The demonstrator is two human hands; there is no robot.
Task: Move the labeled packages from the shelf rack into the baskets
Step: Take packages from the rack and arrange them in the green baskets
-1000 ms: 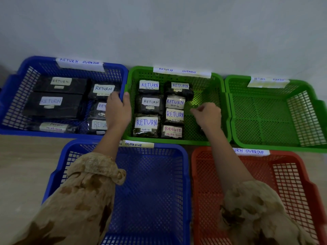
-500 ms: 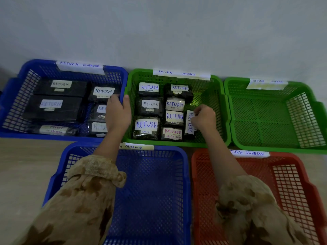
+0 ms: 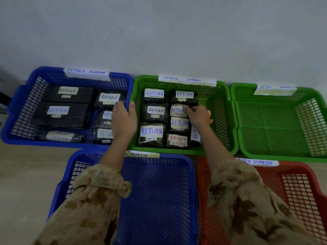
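Several dark packages with white RETURN labels lie in the middle green basket (image 3: 168, 152) and in the far blue basket (image 3: 53, 145). My left hand (image 3: 123, 121) grips the touching rims of these two baskets, thumb on the green side. Inside the green basket, my right hand (image 3: 200, 116) has curled fingers that pinch the right edge of a second-row RETURN package (image 3: 177, 110). A package (image 3: 195, 137) stands on its side against the right column, its label turned sideways, just below that hand.
A green basket (image 3: 283, 124) at the far right holds nothing. The near blue basket (image 3: 159, 191) and the near red basket (image 3: 300, 191) lie under my forearms. Each basket carries a RETURN OVERDUE strip. A pale wall runs behind them.
My right hand set a package on its side in the green basket's front right, let it go, and moved back to the second-row package. My left hand kept its grip.
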